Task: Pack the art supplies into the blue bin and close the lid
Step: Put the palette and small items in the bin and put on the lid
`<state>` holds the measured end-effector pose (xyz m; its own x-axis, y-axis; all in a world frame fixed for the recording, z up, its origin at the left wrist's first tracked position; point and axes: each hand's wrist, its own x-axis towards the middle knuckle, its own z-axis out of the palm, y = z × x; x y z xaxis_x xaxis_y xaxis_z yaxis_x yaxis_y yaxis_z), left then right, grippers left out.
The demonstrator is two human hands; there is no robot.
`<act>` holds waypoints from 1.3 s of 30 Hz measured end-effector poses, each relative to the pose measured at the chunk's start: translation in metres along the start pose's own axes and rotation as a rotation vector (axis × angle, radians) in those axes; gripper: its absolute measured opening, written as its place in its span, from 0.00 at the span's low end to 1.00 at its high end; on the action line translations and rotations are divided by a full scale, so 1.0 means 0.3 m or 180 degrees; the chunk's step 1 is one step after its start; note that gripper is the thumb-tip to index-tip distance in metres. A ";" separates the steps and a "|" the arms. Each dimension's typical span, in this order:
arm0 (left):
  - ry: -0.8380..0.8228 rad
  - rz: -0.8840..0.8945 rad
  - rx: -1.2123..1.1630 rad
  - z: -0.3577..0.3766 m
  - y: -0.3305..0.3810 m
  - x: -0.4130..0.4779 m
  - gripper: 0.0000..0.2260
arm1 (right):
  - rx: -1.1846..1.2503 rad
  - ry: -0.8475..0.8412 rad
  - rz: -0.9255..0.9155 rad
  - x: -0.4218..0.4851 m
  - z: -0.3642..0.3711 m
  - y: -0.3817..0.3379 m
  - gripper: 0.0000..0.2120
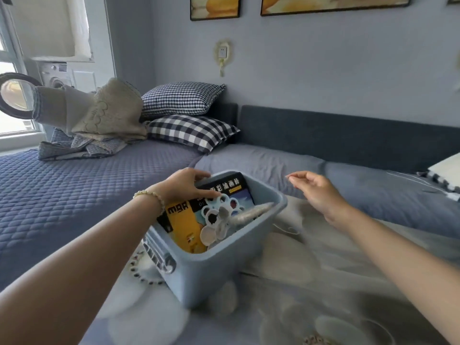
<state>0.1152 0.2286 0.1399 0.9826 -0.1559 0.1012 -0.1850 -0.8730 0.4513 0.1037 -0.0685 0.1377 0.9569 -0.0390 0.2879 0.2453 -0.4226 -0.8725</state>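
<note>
The head-worn view looks forward and down, close above the blue bin [211, 277].

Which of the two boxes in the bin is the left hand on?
The black box with white lettering, behind the yellow box; the left hand grips its top edge.

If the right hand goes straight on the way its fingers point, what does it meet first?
Most likely the blue bin, at its far rim where the black box stands up. The right hand points left toward it, but depth is unclear.
</note>
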 end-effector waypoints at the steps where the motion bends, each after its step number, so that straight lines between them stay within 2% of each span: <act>1: -0.0148 0.0251 -0.0058 0.021 0.071 0.038 0.34 | -0.0105 0.0013 0.0015 -0.011 -0.044 0.003 0.10; 5: -0.0942 0.1024 -0.0277 0.182 0.372 0.140 0.30 | -0.0427 -0.0017 0.0110 -0.065 -0.217 0.025 0.09; 8: -0.1076 0.1291 -0.0153 0.275 0.476 0.168 0.29 | -0.0674 -0.0063 0.0182 -0.094 -0.315 0.067 0.06; 11: -0.1137 0.1309 -0.0225 0.280 0.483 0.175 0.29 | -0.0714 -0.0028 0.0297 -0.111 -0.360 0.105 0.04; 13: -0.1053 0.1246 -0.0310 0.277 0.478 0.152 0.30 | -0.0757 -0.0085 0.0341 -0.134 -0.358 0.116 0.07; 16: -0.0719 0.1015 -0.0339 0.271 0.456 0.106 0.32 | -0.0843 -0.0465 0.0471 -0.171 -0.339 0.128 0.16; 20: -0.0254 0.0396 0.1186 0.203 0.360 0.022 0.34 | -0.0979 -0.0497 0.0600 -0.208 -0.307 0.132 0.26; 23: -0.0098 0.0058 0.1442 0.169 0.276 -0.029 0.32 | -0.1229 -0.0435 0.0563 -0.228 -0.283 0.132 0.26; 27: -0.0077 0.0200 0.1204 0.158 0.225 -0.065 0.30 | -0.1554 -0.0348 0.0532 -0.239 -0.277 0.122 0.23; 32: 0.0032 0.0274 0.0946 0.186 0.245 -0.065 0.29 | -0.1862 -0.0561 0.0532 -0.266 -0.322 0.109 0.16; 36: 0.0031 0.0516 0.0687 0.255 0.347 -0.095 0.28 | -0.2223 -0.0494 0.0692 -0.342 -0.464 0.145 0.20; 39: -0.0028 0.0811 0.0555 0.323 0.468 -0.127 0.28 | -0.2207 -0.0269 0.0920 -0.432 -0.592 0.172 0.23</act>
<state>0.0535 0.0672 0.1135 0.9052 -0.3832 0.1836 -0.4202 -0.8713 0.2534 -0.0353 -0.2461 0.1255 0.9837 -0.1771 0.0299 -0.1447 -0.8800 -0.4523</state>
